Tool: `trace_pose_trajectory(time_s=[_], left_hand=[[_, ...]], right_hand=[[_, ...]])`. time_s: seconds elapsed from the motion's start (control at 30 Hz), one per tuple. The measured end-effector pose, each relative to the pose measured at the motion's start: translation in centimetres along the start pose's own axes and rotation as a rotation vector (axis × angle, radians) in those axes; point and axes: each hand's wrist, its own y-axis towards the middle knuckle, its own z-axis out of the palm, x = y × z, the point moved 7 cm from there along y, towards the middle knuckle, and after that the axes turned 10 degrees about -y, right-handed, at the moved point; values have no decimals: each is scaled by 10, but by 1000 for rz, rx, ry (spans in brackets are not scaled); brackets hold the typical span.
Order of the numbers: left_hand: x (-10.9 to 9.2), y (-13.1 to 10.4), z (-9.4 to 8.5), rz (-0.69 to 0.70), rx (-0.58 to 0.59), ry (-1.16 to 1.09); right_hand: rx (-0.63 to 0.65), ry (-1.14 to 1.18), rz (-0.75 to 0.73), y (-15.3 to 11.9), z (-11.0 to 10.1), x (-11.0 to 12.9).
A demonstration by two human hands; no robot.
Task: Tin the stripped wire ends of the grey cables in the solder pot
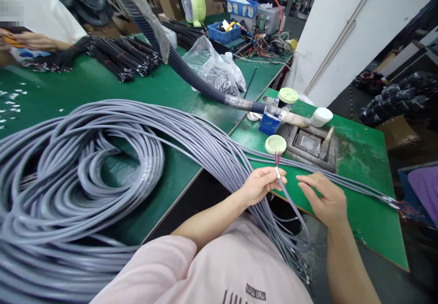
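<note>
My left hand (263, 183) pinches the end of a grey cable (290, 200), just at its white band. Thin coloured wires (278, 158) fan out above the fingers, in front of a small pale green dish (275, 144). To the right, my right hand (323, 197) is raised beside the cable without touching it; thumb and forefinger are apart, and nothing shows between them. A thick bundle of grey cables (205, 144) runs from a large coil on the left and passes behind my left hand. More cable ends hang down below my hands.
A solder pot (308, 143) sits on the green bench (372, 158), near a white jar (321, 117) and a blue box (269, 124). A ribbed hose (191, 78) crosses above the table. Beyond lie a plastic bag (219, 69) and black cable bundles (126, 55). A person's hands (37, 42) are at upper left.
</note>
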Motion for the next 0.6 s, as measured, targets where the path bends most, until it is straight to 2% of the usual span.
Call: trace_pose_trajectory(time_s=[0.23,0.4,0.5,0.6], left_hand=[[5,1,4,-85,42,-199],[1,1,8,-74,88,-244],[0,2,8,-71,82,-174],[-10,2,3,22,45,103]], right_hand=[[4,-116,-293,-1,24,19],[-29,-172,-349,-3,37,25],[-82,-136,-355,-1,36,24],[-145,-62,-286,7,26,15]])
